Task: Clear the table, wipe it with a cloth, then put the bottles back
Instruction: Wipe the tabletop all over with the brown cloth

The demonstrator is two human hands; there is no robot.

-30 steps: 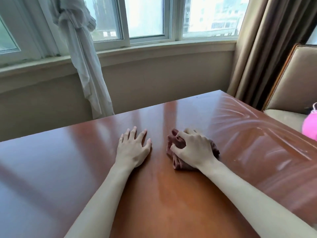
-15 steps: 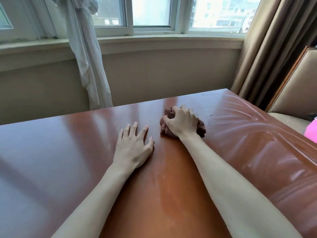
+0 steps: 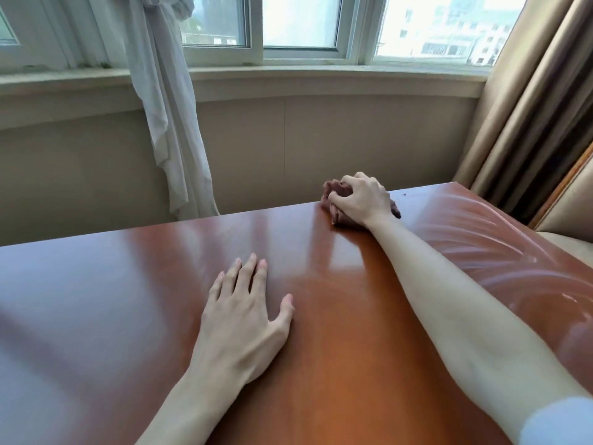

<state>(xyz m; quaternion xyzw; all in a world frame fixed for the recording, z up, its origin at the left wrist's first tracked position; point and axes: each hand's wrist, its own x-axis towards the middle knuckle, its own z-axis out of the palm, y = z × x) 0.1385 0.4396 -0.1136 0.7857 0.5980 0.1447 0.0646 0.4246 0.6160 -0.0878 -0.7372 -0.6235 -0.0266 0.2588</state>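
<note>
cloth bunched under right grip, table edge

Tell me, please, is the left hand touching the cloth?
Apart. The head view shows the left hand flat on the table, with bare wood between it and the cloth.

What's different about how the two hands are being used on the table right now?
The left hand lies flat with fingers spread, holding nothing; the right hand is curled round a brown cloth. The left rests near the person; the right reaches to the far edge. Both are on the table.
</note>
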